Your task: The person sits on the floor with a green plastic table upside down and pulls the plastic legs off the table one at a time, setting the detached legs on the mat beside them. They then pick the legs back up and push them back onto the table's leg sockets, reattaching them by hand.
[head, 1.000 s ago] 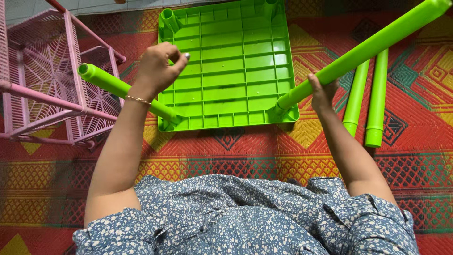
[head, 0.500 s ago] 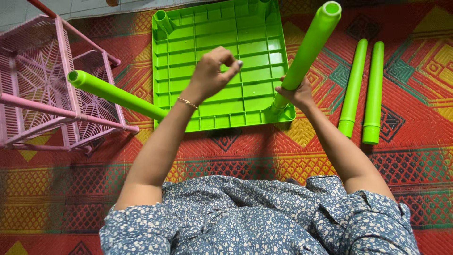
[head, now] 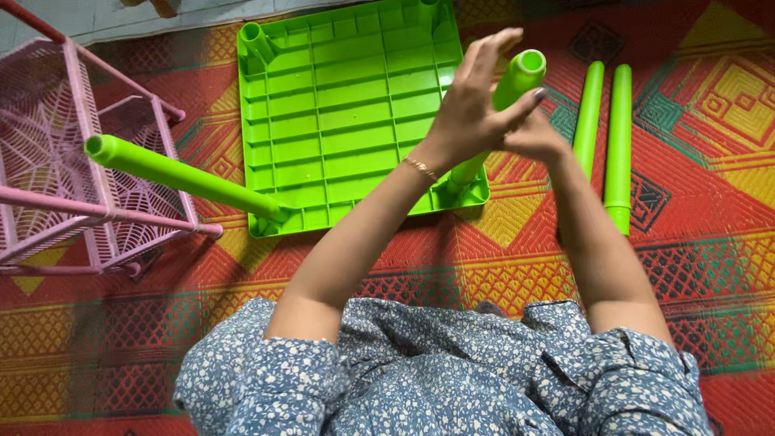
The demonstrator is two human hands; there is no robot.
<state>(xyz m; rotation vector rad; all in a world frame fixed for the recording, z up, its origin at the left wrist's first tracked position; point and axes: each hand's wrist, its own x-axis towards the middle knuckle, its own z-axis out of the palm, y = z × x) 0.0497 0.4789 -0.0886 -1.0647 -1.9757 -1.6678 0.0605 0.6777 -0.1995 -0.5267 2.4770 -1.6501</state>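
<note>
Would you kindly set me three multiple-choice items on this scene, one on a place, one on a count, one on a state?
1. Where does the pink rack stand?
A. left of the green panel
B. on the panel
C. right of the loose tubes

2. How many loose green tubes lie on the mat?
A. none
B. two
C. five

3. How is the tube between the left hand and right hand?
A. flat on the mat
B. standing in the panel's near right corner
C. inside the rack

Answers: 1 A, the rack sits at the picture's left edge; 2 B, a pair lies side by side; 3 B, its foot meets that corner socket.
</note>
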